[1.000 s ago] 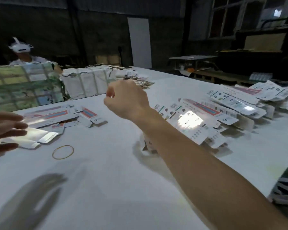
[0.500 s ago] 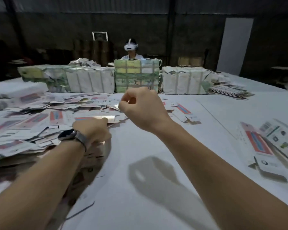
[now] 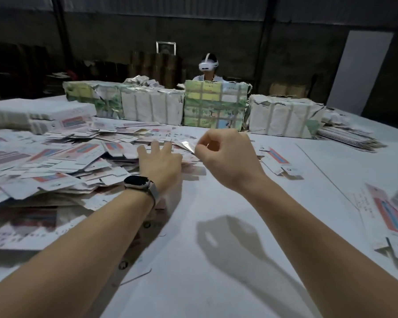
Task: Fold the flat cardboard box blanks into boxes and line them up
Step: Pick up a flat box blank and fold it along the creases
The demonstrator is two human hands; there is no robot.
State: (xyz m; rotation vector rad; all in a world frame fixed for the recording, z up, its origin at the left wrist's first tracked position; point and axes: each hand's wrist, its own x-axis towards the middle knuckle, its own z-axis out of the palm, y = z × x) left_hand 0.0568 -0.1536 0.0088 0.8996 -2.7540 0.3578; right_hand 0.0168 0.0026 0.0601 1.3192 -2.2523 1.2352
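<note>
On my white tabletop point(image 3: 216, 260) in a dim warehouse, my left hand point(image 3: 160, 164) rests spread-fingered on the heap of flat printed cardboard blanks point(image 3: 62, 161) while my right hand point(image 3: 225, 154) pinches one shiny blank's edge point(image 3: 187, 144).

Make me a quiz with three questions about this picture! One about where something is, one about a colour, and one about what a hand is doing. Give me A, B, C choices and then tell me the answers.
1. Where is the big pile of blanks?
A. By the left hand
B. On the floor
C. Behind the person across the table

2. What colour is the headset on the person across the table?
A. Red
B. White
C. Green

3. What is the right hand doing?
A. Lying flat on the table
B. Pinching the edge of a blank
C. Holding a cup

Answers:
1. A: the pile of blanks spreads over the table's left side, and the left hand reaches onto it.
2. B: the headset is white against the dark wall.
3. B: the right hand has curled fingers that nip a shiny blank lifted off the pile.
</note>
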